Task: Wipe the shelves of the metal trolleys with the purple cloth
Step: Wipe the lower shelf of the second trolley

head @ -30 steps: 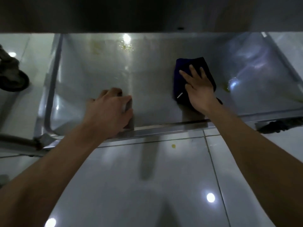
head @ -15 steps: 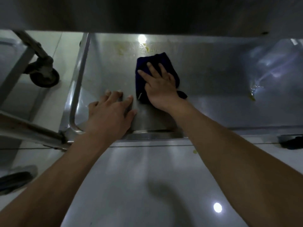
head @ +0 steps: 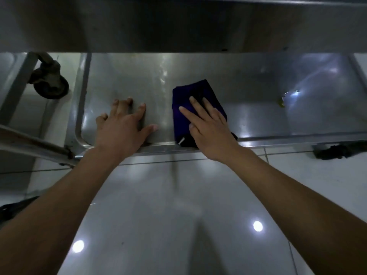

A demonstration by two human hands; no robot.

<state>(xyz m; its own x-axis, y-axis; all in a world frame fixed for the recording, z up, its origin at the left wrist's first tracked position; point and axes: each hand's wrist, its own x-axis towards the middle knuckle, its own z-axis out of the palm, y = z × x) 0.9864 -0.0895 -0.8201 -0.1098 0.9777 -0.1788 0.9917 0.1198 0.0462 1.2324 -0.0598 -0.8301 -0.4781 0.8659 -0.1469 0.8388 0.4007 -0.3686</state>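
The folded purple cloth lies on the low metal trolley shelf, near its front rim. My right hand presses flat on the cloth with straight fingers, covering its right half. My left hand rests flat on the bare shelf to the left of the cloth, fingers spread, a short gap between thumb and cloth. A yellowish stain shows on the shelf further right. The shelf above hides the back of the lower shelf.
A second trolley's leg and caster wheel stand at the left, with its metal bar crossing in front. A dark object lies on the glossy tiled floor under the right front rim.
My right hand has slid the cloth to the right and back toward the front rim. My left hand has stayed flat near the shelf's left front corner. The view shifted slightly.
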